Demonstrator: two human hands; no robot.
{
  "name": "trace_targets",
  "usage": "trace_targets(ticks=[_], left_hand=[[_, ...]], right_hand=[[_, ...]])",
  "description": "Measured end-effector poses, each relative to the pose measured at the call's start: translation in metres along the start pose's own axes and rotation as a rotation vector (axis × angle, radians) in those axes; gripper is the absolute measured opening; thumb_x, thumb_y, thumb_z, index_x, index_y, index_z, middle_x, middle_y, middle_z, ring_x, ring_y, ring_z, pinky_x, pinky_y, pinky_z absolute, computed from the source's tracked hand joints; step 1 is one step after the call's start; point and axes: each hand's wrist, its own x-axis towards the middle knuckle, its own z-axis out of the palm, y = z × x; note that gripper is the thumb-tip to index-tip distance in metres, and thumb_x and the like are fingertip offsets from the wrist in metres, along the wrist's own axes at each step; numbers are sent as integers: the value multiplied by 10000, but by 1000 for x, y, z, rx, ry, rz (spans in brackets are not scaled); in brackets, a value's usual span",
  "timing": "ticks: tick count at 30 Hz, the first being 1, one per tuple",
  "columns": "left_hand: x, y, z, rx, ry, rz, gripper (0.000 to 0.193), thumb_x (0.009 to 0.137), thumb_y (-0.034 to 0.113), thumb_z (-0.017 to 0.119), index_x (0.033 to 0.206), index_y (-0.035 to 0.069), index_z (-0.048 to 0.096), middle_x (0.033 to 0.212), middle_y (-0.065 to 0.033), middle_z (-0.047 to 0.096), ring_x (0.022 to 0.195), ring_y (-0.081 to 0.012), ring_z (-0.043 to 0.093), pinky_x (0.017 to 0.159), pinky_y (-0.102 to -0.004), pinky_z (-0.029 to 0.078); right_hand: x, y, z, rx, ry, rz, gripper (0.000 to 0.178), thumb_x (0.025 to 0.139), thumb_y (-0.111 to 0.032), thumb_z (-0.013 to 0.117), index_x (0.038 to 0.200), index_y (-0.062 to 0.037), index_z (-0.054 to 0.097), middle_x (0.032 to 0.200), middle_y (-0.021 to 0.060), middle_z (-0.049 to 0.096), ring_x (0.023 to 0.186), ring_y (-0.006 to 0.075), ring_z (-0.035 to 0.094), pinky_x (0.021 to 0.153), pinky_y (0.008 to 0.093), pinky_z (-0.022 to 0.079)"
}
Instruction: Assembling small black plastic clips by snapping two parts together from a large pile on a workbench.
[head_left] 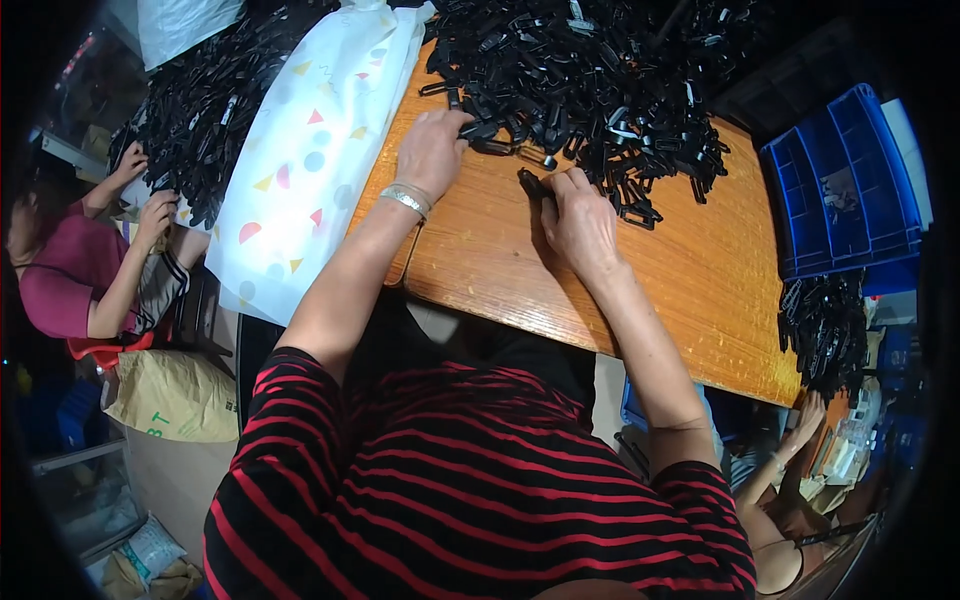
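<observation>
Your black-and-red striped shirt (470, 490) fills the near edge, soft and creased, with both bare forearms reaching forward from it over the bench. Your right hand (582, 215) is closed, thumb and fingers pinching one slim black clip (531, 183). That clip juts out to the hand's left, in the gap between your hands; its long axis slants from your fingertips up and leftward, and the right hand is the nearer one. Your left hand (434, 152) is half curled, fingertips at the pile's near-left edge; you can't tell whether they grip a piece. Just ahead spreads the pile of black clips (600, 90), narrow, looped, plastic-looking, some with metallic glints. Beneath is the bench (500, 250), varnished orange-brown wood grain, scuffed along its edge. Leftward lies a smooth white bag (310, 160) printed with coloured shapes; far right, a ribbed blue plastic crate (850, 185).
</observation>
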Motion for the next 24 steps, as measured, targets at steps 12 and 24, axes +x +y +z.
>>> trace_targets(ticks=[12, 24], left_hand=[[-52, 15, -30, -693, -68, -401, 202, 842, 19, 656, 1042, 21, 686, 861, -67, 665, 752, -147, 636, 662, -241, 498], [-82, 27, -34, -1010, -211, -460, 255, 819, -62, 658, 1068, -5, 657, 889, -38, 666, 808, -94, 643, 752, -231, 522]], right_hand=[[-3, 1, 3, 88, 53, -13, 186, 798, -103, 714, 956, -33, 645, 953, 108, 581, 737, 287, 631, 619, 378, 511], [-15, -4, -14, 1030, -531, 575, 87, 919, -69, 569, 864, -1, 564, 636, 49, 592, 438, 93, 507, 421, 241, 406]])
